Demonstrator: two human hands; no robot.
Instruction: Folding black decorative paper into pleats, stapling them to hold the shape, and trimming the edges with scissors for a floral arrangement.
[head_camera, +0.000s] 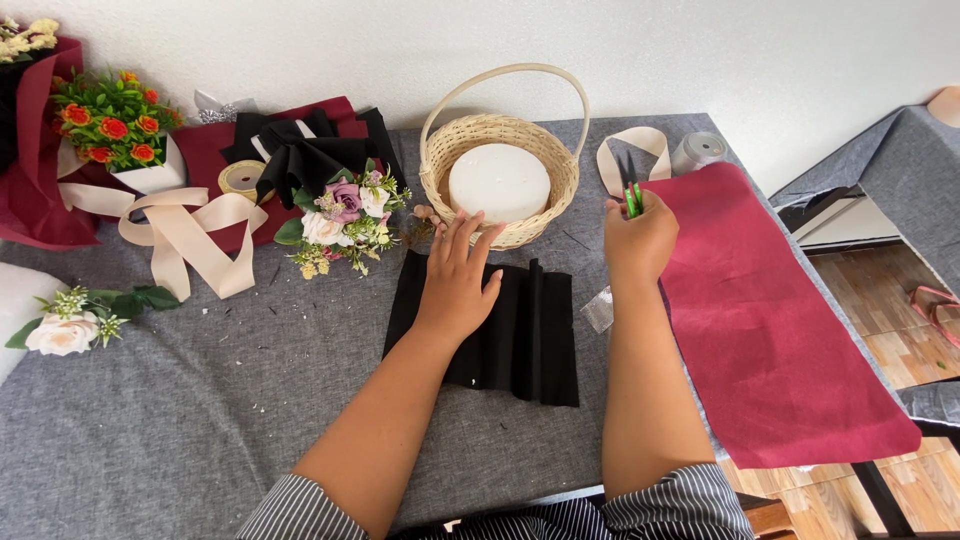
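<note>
Black sheet (500, 335), tabletop's near middle: my left hand (458, 280) flat, pinning it; keep pleats pressed. Right hand (640, 240) grasping scissors (631, 190), blades up.

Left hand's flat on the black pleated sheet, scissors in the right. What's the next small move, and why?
Probably bring the scissors in the right hand over to the black sheet. The left hand pins its top edge flat beside the basket, while the blades stand clear of it.
</note>
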